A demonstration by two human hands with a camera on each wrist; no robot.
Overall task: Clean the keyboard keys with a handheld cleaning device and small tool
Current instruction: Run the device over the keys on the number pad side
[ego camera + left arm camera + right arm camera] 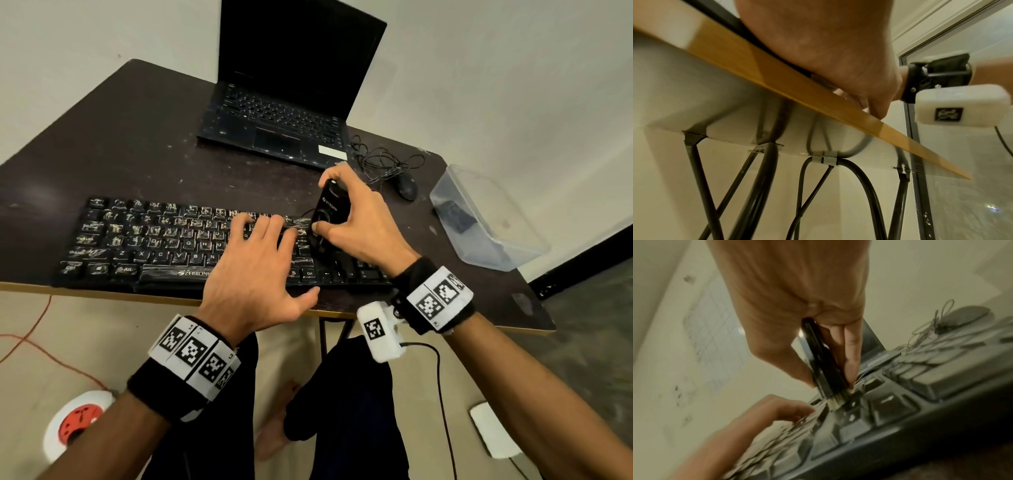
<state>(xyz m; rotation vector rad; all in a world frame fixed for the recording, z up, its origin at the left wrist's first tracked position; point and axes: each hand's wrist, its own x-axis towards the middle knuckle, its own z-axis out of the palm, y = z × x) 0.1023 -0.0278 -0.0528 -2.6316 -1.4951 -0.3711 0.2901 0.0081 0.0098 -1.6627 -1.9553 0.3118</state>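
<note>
A black keyboard (144,240) streaked with white dust lies along the table's near edge. My right hand (356,219) grips a black handheld cleaning device (330,210), thumb on its side and fingers over the top. It stands on the keys right of the main block. In the right wrist view the cleaning device (822,360) ends in a short brush (838,400) that presses between the keys of the keyboard (890,404). My left hand (253,263) lies flat with spread fingers on the keyboard's middle. The left wrist view shows my left hand (828,53) from below the table edge (777,76).
An open black laptop (284,113) sits behind the keyboard. A black mouse (407,185) with a tangled cable lies to the right, beside a clear plastic box (486,222). An orange cord (30,335) and a round extension socket (77,425) lie on the floor.
</note>
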